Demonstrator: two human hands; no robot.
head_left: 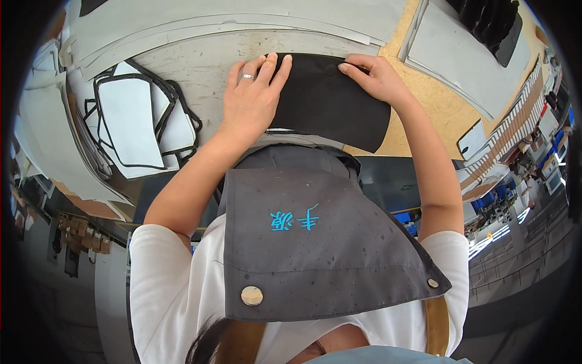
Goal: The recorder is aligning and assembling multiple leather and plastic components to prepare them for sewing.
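A black sheet point(330, 103), roughly rectangular with a smooth dull surface, lies on the table at its near edge, in front of my body. My left hand point(253, 94), wearing a ring, rests palm down over the sheet's left end with its fingers stretched toward the far edge. At the far right corner, my right hand point(377, 77) pinches the sheet's edge between thumb and fingers. A thin pale strip shows under the near left edge of the sheet.
White panels edged in black point(127, 115) lie stacked to the left, beside large pale sheets point(51, 139). More large sheets point(182, 21) spread across the far side. Black folded material point(491, 24) sits on pale sheets at the far right, near a striped strip point(506, 130).
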